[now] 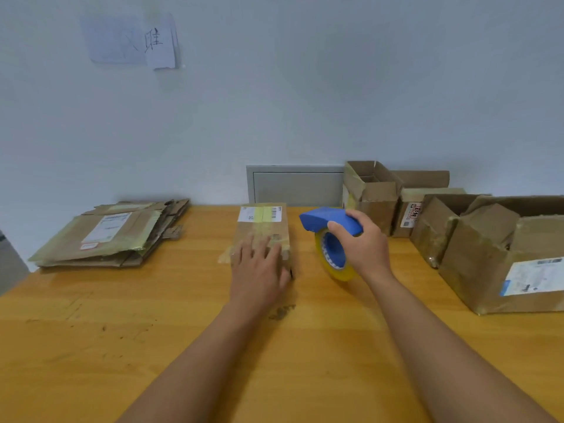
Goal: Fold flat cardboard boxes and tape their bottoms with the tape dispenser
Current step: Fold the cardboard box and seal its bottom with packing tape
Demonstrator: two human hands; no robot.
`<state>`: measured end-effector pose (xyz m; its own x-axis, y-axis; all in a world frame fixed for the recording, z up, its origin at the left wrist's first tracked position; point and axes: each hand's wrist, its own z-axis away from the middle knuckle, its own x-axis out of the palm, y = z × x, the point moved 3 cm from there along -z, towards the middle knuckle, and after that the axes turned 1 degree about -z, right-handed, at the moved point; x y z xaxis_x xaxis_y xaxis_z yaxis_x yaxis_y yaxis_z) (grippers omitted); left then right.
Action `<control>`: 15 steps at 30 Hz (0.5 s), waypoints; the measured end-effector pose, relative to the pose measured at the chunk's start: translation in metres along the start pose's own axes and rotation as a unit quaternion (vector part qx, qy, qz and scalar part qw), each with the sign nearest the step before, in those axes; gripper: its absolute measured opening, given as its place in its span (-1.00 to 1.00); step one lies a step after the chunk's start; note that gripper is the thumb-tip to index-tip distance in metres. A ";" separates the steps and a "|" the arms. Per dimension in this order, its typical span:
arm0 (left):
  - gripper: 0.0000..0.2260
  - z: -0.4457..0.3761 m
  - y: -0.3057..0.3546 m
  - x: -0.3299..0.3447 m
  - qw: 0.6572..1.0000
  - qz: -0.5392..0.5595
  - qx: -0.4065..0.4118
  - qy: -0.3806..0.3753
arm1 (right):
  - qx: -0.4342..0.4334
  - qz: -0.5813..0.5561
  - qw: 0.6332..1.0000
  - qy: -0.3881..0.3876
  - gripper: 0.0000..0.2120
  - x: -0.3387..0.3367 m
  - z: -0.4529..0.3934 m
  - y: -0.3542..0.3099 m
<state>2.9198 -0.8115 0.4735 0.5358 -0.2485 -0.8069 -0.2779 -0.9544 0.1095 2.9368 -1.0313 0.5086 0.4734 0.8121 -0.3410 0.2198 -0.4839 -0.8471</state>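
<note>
While the taping step looks to be in hand, worn flat boxes [113,232] lie stacked well left of the small box [262,232]. On that box's dull, creased top the left hand [258,270] presses with straight fingers. Just right of it, the right hand [364,244] grips the smooth blue tape dispenser [329,227] with its glossy yellow roll. Next, I judge, tape must meet the seam. Further right stand opened boxes [457,227].
</note>
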 end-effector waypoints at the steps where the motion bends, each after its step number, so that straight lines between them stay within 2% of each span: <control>1: -0.67 -0.001 0.001 0.000 1.000 0.001 0.021 0.017 | 0.005 -0.007 1.000 0.012 -0.53 0.007 0.003 0.003; 5: -0.58 -0.003 -0.002 0.001 0.998 0.016 0.049 0.018 | 0.015 -0.027 0.998 0.052 -0.53 0.026 0.009 0.010; 10: -0.59 -0.005 -0.011 0.010 0.997 0.033 0.071 0.014 | 0.003 -0.031 0.997 0.066 -0.52 0.035 0.010 0.012; 13: -0.65 -0.007 -0.007 0.008 0.998 0.048 0.029 0.028 | -0.014 -0.021 0.997 0.074 -0.51 0.038 0.013 0.015; 15: -0.60 -0.013 0.000 0.008 0.996 0.076 -0.045 0.012 | -0.022 -0.018 0.996 0.081 -0.50 0.037 0.016 0.017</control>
<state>2.9339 -0.8155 0.4746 0.5121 -0.3934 -0.7635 -0.2849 -0.9164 0.2811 2.9446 -1.0040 0.4748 0.5959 0.7670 -0.2381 0.2738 -0.4727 -0.8376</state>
